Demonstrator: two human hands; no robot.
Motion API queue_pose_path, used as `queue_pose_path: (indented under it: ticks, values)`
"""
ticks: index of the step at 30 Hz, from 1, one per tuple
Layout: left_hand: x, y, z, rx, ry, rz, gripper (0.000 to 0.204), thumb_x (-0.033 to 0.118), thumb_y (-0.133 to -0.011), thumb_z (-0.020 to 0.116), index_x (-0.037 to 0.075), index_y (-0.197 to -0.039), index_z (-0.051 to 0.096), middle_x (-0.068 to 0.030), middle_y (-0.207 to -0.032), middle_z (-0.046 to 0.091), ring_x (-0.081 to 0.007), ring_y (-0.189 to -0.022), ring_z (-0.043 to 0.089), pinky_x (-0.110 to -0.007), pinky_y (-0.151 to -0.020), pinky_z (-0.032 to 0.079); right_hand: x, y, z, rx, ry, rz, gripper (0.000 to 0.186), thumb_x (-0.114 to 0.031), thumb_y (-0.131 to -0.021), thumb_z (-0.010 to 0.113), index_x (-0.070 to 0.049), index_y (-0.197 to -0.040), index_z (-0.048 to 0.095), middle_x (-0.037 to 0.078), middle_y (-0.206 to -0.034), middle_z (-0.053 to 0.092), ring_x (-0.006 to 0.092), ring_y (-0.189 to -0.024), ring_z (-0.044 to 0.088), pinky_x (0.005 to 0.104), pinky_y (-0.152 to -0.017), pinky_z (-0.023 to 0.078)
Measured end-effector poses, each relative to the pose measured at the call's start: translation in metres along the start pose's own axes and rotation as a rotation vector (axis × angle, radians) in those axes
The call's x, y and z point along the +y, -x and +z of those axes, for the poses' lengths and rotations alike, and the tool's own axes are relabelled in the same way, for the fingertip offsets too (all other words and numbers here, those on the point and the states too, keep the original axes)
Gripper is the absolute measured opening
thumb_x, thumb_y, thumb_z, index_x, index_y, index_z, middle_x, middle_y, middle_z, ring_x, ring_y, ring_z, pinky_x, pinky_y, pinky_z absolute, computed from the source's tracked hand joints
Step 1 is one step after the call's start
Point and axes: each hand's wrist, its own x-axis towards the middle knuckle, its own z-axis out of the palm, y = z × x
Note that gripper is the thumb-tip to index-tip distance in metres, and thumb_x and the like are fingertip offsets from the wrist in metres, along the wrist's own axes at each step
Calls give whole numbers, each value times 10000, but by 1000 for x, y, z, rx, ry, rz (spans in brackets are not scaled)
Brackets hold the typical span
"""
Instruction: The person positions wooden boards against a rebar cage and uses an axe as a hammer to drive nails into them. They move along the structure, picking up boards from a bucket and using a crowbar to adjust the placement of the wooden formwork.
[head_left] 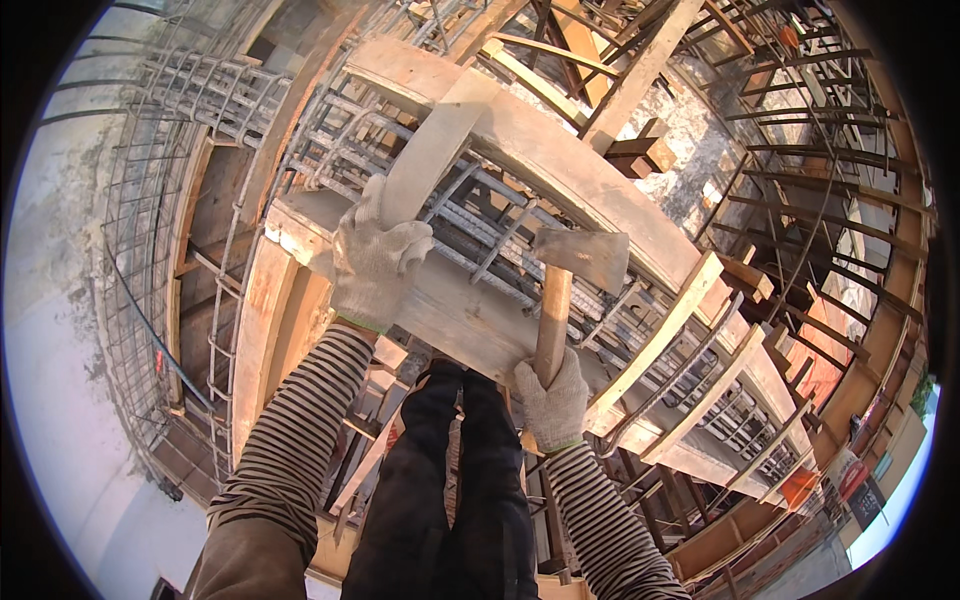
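Note:
In a pale knitted glove, my left hand [377, 260] grips the near end of a short flat board [440, 140]. That board lies across the top of a wooden beam form, from its near side plank [460, 315] to its far side plank [590, 190]. My right hand [555, 400], gloved the same way, is wrapped round the wooden handle of a hatchet [590, 258]. The hatchet's head is up, over the steel reinforcing bars [490, 235] inside the form. Its blade points right and touches nothing that I can see.
Narrow wooden strips [655, 338] cross the form further right. A rebar cage [215, 95] runs along the left beside a pale wall [60, 300]. Timber props and joists [820, 190] spread over a lower level at right. My legs [440, 480] stand among boards below the form.

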Motion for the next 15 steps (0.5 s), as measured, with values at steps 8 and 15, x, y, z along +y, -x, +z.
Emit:
queue_pose_path:
  ticks: [8,15]
  values:
    - [54,29,6,-79,31,2,253,307,-899,793,297,-1149,756,-170,-1641,358,-400,-1442,401,-555,-1153,398,-3,3,2,13,-64,101,470,-315,-899,790,7,-1194,614,181,-967,745,320,-897,752,422,-825,580]
    - [-10,6,-15,81,50,-168,192,309,-927,764,255,-1110,788,-216,-1619,411,-437,-1404,476,-548,-1173,395,-7,2,-2,-1,-68,81,471,-302,-908,772,8,-1226,616,169,-972,752,302,-902,754,413,-840,580]
